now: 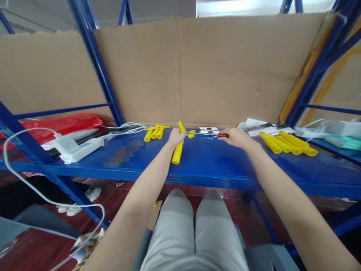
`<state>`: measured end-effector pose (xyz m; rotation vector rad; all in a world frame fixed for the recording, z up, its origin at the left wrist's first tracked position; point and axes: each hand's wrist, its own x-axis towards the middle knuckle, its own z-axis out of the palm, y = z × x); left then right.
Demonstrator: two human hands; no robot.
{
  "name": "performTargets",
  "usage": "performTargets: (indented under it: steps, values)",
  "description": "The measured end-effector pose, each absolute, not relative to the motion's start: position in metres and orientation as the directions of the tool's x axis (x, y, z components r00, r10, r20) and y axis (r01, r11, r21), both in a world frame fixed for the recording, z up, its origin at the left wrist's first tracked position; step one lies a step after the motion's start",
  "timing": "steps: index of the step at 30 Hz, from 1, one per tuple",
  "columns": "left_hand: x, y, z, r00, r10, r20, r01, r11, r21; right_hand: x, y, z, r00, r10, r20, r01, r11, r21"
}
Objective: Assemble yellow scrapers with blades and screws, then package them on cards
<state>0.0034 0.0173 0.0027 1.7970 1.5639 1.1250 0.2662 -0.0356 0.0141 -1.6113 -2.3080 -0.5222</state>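
Observation:
My left hand (176, 137) is closed around a yellow tube (177, 153), which stands tilted over the blue shelf, its lower end toward me. In my right hand (236, 137) is a screwdriver with a red handle (223, 135); its thin shaft points left and reaches the tube beside my left fingers. Whether the tip is inside the tube cannot be made out. Behind the shaft lie small yellow pieces (191, 133) and a white card with dark round parts (208, 130). Tiny light bits are scattered just in front of the card.
Several yellow tubes (287, 143) lie at the right, and more yellow pieces (156, 132) at the left. A white power strip (81, 150) with cables rests on the blue shelf (214, 162). Cardboard (208, 71) stands behind, between blue posts. A red bag (64, 122) is far left.

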Motion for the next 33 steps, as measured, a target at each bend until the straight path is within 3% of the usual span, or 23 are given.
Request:
performTargets:
  steps: [5, 12, 21, 33]
  values:
    - [0.0039, 0.0179, 0.0022, -0.006, 0.965, 0.264, 0.541, -0.219, 0.812, 0.2659, -0.0339, 0.0125, -0.277, 0.821, 0.499, 0.960, 0.263, 0.100]
    - [0.0037, 0.0192, 0.0025, -0.018, 0.965, 0.262, 0.554, -0.208, 0.806, 0.2658, -0.0338, 0.0131, -0.318, 0.772, 0.550, 0.948, 0.268, 0.172]
    - [0.0030, 0.0217, 0.0005, -0.021, 0.962, 0.273, 0.570, -0.213, 0.793, 0.2659, -0.0358, 0.0139, -0.354, 0.791, 0.499, 0.935, 0.311, 0.171]
    - [0.0029, 0.0231, 0.0012, -0.056, 0.956, 0.288, 0.606, -0.196, 0.771, 0.2592, -0.0353, 0.0132, -0.305, 0.865, 0.399, 0.951, 0.298, 0.083]
